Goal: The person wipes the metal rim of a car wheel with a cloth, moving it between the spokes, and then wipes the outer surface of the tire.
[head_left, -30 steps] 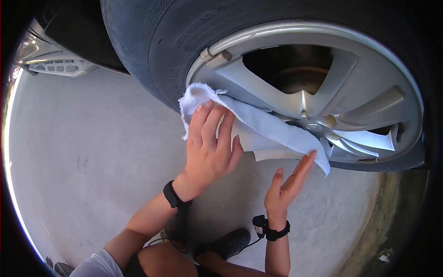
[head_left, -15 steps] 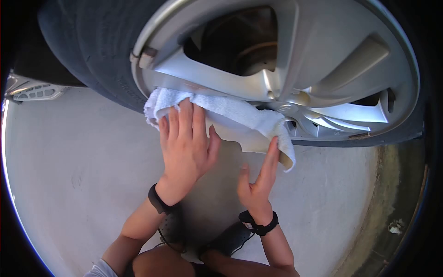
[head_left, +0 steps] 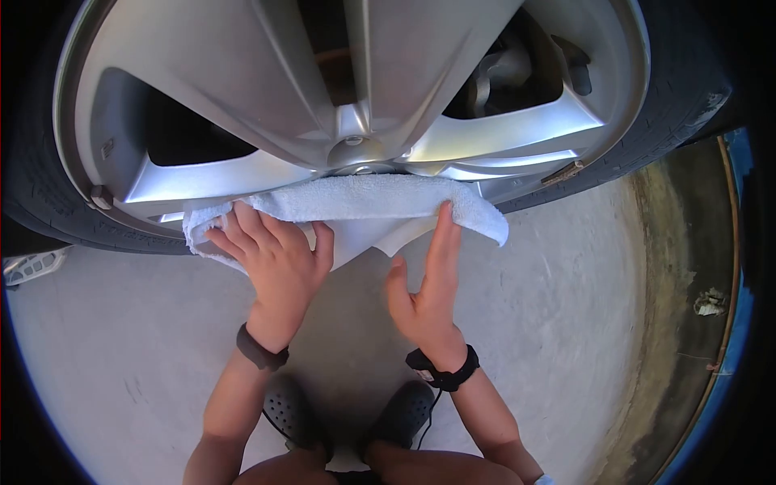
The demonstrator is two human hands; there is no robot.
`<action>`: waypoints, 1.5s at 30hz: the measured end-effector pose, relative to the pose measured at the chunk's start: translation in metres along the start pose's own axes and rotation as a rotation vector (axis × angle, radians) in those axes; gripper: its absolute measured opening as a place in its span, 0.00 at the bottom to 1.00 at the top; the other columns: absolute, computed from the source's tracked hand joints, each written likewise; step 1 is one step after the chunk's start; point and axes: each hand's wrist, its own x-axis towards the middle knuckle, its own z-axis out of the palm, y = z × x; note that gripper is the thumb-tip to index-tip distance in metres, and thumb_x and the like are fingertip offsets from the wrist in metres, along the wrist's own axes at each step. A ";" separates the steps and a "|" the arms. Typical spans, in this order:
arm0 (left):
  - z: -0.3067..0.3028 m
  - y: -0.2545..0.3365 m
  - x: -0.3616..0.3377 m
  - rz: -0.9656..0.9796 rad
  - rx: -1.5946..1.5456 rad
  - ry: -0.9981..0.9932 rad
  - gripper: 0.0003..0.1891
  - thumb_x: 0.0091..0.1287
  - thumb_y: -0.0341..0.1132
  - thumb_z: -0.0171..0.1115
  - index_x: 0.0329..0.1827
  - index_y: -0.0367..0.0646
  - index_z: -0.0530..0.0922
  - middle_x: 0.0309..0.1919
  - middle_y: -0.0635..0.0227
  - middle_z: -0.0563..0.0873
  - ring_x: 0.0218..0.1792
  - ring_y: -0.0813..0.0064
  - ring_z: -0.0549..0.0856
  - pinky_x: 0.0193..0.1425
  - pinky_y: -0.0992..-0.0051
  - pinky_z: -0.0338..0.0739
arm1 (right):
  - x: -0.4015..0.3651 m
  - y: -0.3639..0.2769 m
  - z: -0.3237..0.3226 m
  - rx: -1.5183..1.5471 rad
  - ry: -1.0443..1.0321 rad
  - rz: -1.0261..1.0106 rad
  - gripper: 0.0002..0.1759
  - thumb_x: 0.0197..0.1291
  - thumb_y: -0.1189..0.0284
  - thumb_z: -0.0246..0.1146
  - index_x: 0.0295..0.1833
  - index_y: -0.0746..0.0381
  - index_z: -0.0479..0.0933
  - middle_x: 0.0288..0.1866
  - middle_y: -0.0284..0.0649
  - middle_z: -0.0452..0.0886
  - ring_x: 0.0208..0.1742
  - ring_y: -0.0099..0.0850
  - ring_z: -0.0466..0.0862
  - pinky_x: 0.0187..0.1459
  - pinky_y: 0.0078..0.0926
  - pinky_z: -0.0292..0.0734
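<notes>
A white towel (head_left: 356,198) is draped along the lower part of a silver alloy wheel (head_left: 291,121), its loose edge hanging below. The fingers of my left hand (head_left: 279,271) lie spread and slightly bent on the towel's left end, thumb apart. My right hand (head_left: 432,303) is open, its fingers stretched upward with the tips against the towel near its right end. Its thumb stands away from the fingers. Part of the wheel's hub is hidden behind the towel.
A black tyre (head_left: 679,97) surrounds the wheel. Below is a grey concrete floor (head_left: 550,323), with dark clogs (head_left: 400,412) on my feet. A stained strip (head_left: 638,339) and a blue edge (head_left: 731,315) run along the right.
My view has swung rightward, so the wheel appears further left and more centred. Both hands stay on the towel; my left fingers are more bent than before.
</notes>
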 end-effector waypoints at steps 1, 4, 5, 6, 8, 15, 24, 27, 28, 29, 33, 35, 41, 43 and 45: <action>0.000 0.000 0.000 -0.002 0.002 0.008 0.35 0.60 0.44 0.66 0.59 0.23 0.64 0.61 0.35 0.67 0.61 0.34 0.66 0.68 0.28 0.52 | 0.001 0.001 -0.002 -0.015 0.003 -0.023 0.45 0.59 0.83 0.57 0.80 0.79 0.45 0.75 0.73 0.58 0.76 0.68 0.61 0.76 0.50 0.55; -0.002 -0.011 -0.004 0.042 0.003 -0.004 0.34 0.58 0.44 0.68 0.58 0.25 0.66 0.61 0.36 0.68 0.62 0.34 0.66 0.68 0.28 0.52 | 0.002 0.000 -0.006 0.007 -0.093 0.085 0.46 0.59 0.83 0.58 0.80 0.79 0.45 0.75 0.72 0.59 0.76 0.68 0.62 0.75 0.51 0.57; -0.002 -0.013 -0.006 0.047 0.001 -0.005 0.33 0.58 0.44 0.68 0.57 0.25 0.67 0.61 0.36 0.69 0.62 0.34 0.66 0.68 0.28 0.52 | 0.000 0.002 -0.002 -0.016 -0.099 0.080 0.45 0.59 0.82 0.58 0.80 0.79 0.46 0.75 0.71 0.59 0.75 0.67 0.62 0.74 0.52 0.58; -0.001 -0.016 -0.008 0.052 -0.002 -0.002 0.33 0.58 0.45 0.68 0.56 0.26 0.68 0.61 0.37 0.69 0.62 0.35 0.66 0.69 0.28 0.52 | -0.003 0.006 0.005 -0.040 -0.103 0.073 0.45 0.59 0.82 0.59 0.80 0.79 0.46 0.75 0.71 0.60 0.74 0.67 0.63 0.74 0.52 0.58; 0.003 -0.019 -0.012 0.057 -0.011 0.001 0.34 0.58 0.44 0.69 0.57 0.25 0.68 0.62 0.35 0.68 0.64 0.33 0.65 0.71 0.29 0.50 | -0.008 0.008 0.013 -0.057 -0.118 0.079 0.45 0.59 0.82 0.59 0.79 0.79 0.47 0.75 0.71 0.60 0.74 0.67 0.63 0.73 0.53 0.59; 0.054 -0.012 -0.074 0.098 -0.297 -0.201 0.29 0.58 0.40 0.69 0.57 0.27 0.73 0.55 0.39 0.77 0.60 0.38 0.74 0.69 0.40 0.60 | -0.014 0.017 0.007 -0.228 -0.098 0.044 0.43 0.59 0.79 0.59 0.79 0.78 0.52 0.75 0.69 0.60 0.74 0.67 0.62 0.74 0.58 0.58; 0.060 0.043 -0.074 0.059 -0.425 -0.214 0.19 0.60 0.37 0.66 0.51 0.34 0.81 0.46 0.50 0.85 0.50 0.46 0.82 0.59 0.49 0.71 | -0.012 0.059 -0.015 -0.282 -0.025 0.121 0.43 0.59 0.80 0.58 0.80 0.75 0.52 0.75 0.68 0.60 0.75 0.68 0.61 0.77 0.60 0.52; 0.055 0.059 -0.083 0.024 -0.511 -0.313 0.19 0.61 0.36 0.65 0.50 0.32 0.81 0.50 0.46 0.83 0.53 0.45 0.80 0.60 0.48 0.71 | -0.015 0.071 -0.024 -0.260 -0.046 0.194 0.43 0.59 0.81 0.58 0.80 0.74 0.51 0.76 0.68 0.59 0.77 0.68 0.59 0.78 0.56 0.52; 0.052 0.062 -0.084 0.016 -0.538 -0.344 0.19 0.61 0.36 0.64 0.50 0.31 0.80 0.51 0.45 0.83 0.55 0.44 0.79 0.60 0.48 0.71 | -0.015 0.073 -0.025 -0.242 -0.053 0.217 0.43 0.59 0.81 0.58 0.80 0.73 0.51 0.77 0.68 0.58 0.77 0.68 0.58 0.79 0.55 0.51; 0.052 0.061 -0.085 0.050 -0.550 -0.324 0.19 0.61 0.36 0.64 0.50 0.31 0.80 0.52 0.44 0.82 0.55 0.44 0.79 0.60 0.48 0.71 | -0.014 0.070 -0.024 -0.220 -0.035 0.226 0.43 0.59 0.81 0.58 0.80 0.73 0.51 0.77 0.68 0.57 0.78 0.68 0.57 0.79 0.54 0.51; 0.052 0.049 -0.102 0.053 -0.668 -0.388 0.26 0.62 0.33 0.63 0.62 0.28 0.72 0.58 0.39 0.76 0.59 0.36 0.75 0.65 0.46 0.67 | -0.012 0.052 -0.023 -0.160 -0.037 0.233 0.45 0.60 0.81 0.59 0.81 0.73 0.49 0.80 0.70 0.53 0.80 0.68 0.53 0.79 0.52 0.51; 0.052 0.040 -0.112 -0.021 -0.712 -0.472 0.30 0.63 0.31 0.63 0.68 0.27 0.68 0.60 0.37 0.74 0.62 0.33 0.72 0.68 0.45 0.65 | -0.010 0.044 -0.019 -0.102 -0.052 0.242 0.46 0.60 0.81 0.59 0.82 0.72 0.46 0.81 0.69 0.50 0.83 0.65 0.50 0.80 0.50 0.48; 0.051 0.011 -0.114 -0.189 -0.905 -0.478 0.31 0.62 0.24 0.60 0.70 0.26 0.66 0.60 0.37 0.73 0.61 0.33 0.72 0.66 0.50 0.68 | -0.012 0.021 0.006 0.001 -0.042 0.267 0.51 0.59 0.81 0.60 0.83 0.74 0.38 0.82 0.71 0.44 0.84 0.66 0.45 0.80 0.50 0.45; 0.036 0.014 -0.090 -0.212 -0.952 -0.332 0.28 0.61 0.24 0.61 0.66 0.28 0.69 0.53 0.38 0.76 0.53 0.35 0.76 0.56 0.50 0.74 | -0.015 0.021 0.017 0.010 -0.016 0.254 0.52 0.59 0.81 0.60 0.82 0.74 0.37 0.83 0.71 0.43 0.84 0.66 0.43 0.80 0.51 0.44; 0.027 0.013 -0.074 -0.148 -1.056 -0.390 0.34 0.61 0.22 0.57 0.73 0.27 0.62 0.66 0.37 0.70 0.66 0.35 0.69 0.70 0.53 0.63 | -0.015 0.018 0.020 0.036 0.001 0.244 0.51 0.58 0.82 0.59 0.82 0.75 0.37 0.83 0.70 0.43 0.84 0.66 0.43 0.80 0.52 0.43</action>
